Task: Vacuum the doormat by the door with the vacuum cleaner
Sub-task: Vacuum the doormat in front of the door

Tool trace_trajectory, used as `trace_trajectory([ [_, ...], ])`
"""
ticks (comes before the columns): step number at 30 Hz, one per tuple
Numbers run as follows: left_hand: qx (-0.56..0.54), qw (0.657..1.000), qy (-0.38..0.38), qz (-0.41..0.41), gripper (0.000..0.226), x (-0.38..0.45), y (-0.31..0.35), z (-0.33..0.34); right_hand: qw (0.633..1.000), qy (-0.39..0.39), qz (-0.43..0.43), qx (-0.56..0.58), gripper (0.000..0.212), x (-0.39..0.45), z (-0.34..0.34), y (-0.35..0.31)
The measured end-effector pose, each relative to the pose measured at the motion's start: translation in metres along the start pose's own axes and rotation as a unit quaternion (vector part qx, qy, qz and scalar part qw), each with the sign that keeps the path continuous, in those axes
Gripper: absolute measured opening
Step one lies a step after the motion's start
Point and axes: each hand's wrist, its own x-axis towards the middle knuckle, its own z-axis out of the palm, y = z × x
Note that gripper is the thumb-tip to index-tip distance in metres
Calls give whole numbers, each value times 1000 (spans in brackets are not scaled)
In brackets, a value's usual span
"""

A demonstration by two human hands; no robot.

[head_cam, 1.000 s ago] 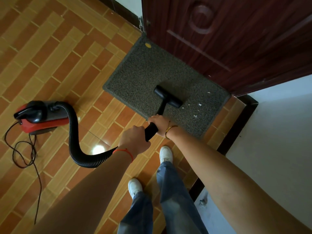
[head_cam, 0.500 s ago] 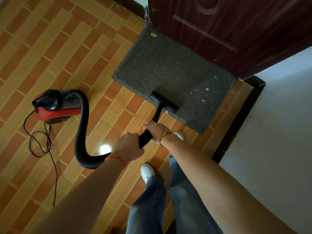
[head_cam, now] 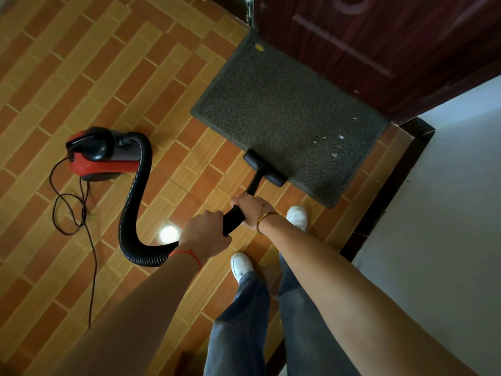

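Both hands grip the black wand (head_cam: pixel 235 219) — left hand (head_cam: pixel 205 233) behind, right hand (head_cam: pixel 250 207) ahead. No writing reads on the red vacuum cleaner (head_cam: pixel 104 154). Its nozzle (head_cam: pixel 264 167) has slid back from mid-mat to the near edge of the doormat (head_cam: pixel 287 115) — white scraps (head_cam: pixel 334 143) remain near its right edge.

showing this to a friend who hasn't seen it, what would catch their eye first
Probably the red vacuum cleaner on the tiled floor at left, its black hose curving to the wand gripped by the left hand and right hand. Then the grey doormat before the dark door, white scraps near its right end.
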Motion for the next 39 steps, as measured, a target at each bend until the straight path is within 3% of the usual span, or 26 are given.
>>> trace_trajectory([
  [16, -19, 1000, 6, 4, 14, 79, 72, -52, 999, 15, -1, -28, 18, 25, -76, 92],
  [34, -46, 998, 26, 19, 5, 222, 208, -148, 997, 62, 28, -44, 9, 73, -203, 264],
  [39, -51, 997, 35, 34, 16, 253, 232, -169, 996, 64, 35, -50, 11, 80, -234, 296],
])
